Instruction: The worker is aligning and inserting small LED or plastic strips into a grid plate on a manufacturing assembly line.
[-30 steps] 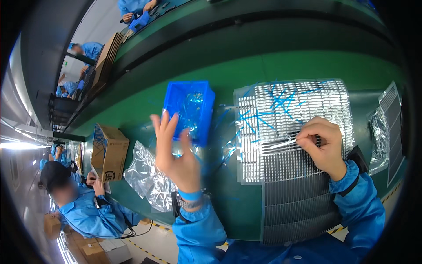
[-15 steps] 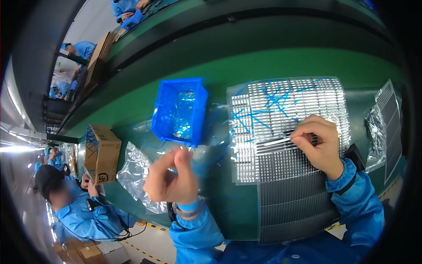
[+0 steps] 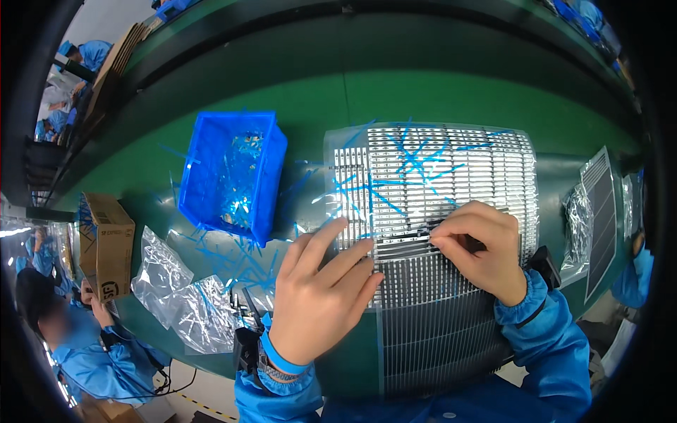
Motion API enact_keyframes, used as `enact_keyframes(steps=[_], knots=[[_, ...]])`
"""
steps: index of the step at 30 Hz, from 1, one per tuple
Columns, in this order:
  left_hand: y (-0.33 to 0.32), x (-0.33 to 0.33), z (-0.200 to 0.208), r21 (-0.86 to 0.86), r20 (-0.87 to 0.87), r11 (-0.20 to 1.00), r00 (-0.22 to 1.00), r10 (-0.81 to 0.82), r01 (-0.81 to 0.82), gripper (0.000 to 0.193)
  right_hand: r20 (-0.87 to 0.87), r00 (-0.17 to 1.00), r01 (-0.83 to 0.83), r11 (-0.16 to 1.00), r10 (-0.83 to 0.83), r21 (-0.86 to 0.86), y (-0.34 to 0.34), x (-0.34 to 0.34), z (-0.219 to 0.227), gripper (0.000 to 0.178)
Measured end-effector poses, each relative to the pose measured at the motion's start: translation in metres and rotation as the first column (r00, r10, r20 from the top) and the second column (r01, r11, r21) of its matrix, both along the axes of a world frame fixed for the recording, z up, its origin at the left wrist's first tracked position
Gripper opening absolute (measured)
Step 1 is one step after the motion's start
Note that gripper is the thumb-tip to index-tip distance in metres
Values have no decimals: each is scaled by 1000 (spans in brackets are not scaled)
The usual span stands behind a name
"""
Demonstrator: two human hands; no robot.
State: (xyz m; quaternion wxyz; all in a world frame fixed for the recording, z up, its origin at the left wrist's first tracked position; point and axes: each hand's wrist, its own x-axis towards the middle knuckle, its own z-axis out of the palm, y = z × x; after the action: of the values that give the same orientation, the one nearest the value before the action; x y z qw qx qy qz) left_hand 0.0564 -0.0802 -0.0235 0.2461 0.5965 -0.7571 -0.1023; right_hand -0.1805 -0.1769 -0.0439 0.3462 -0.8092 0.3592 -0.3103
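A large sheet (image 3: 451, 176) of silver and dark rows lies before me, its upper part shiny and its lower part dark grey. My right hand (image 3: 483, 247) is closed in a pinch on the end of a thin dark-and-white strip (image 3: 402, 238) that lies across the sheet's middle. Beside the sheet's left edge, my left hand (image 3: 321, 292) is open, fingers spread, fingertips over the rows near the strip's other end. Thin blue strips (image 3: 419, 158) lie loose on the sheet. Whether the left fingertips touch the sheet, I cannot tell.
A blue bin (image 3: 271, 176) with small shiny bits inside stands left of the sheet. Clear plastic bags (image 3: 201, 314) and more blue strips lie nearer me. A cardboard box (image 3: 113, 247) stands far left, beside a seated co-worker. Silver wrapping (image 3: 577, 225) and a dark panel lie right.
My left hand has come from beside the bin to the sheet, its pinched fingers now spread. The right hand stays pinched at the strip. The whole view has shifted.
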Motion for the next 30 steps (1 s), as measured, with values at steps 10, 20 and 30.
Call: enact_keyframes(steps=[10,20,30], knots=[[1,-1,0,108,-44,994,998,33,-28,24,-116,993,-3,997,12,74,-5,6,6,15],[0,4,-3,155,-91,988,995,44,-29,29,-205,978,-16,996,35,91,-5,6,8,19],[1,6,-10,108,-146,994,988,48,-32,22,-211,977,-21,998,35,67,-6,6,5,19]])
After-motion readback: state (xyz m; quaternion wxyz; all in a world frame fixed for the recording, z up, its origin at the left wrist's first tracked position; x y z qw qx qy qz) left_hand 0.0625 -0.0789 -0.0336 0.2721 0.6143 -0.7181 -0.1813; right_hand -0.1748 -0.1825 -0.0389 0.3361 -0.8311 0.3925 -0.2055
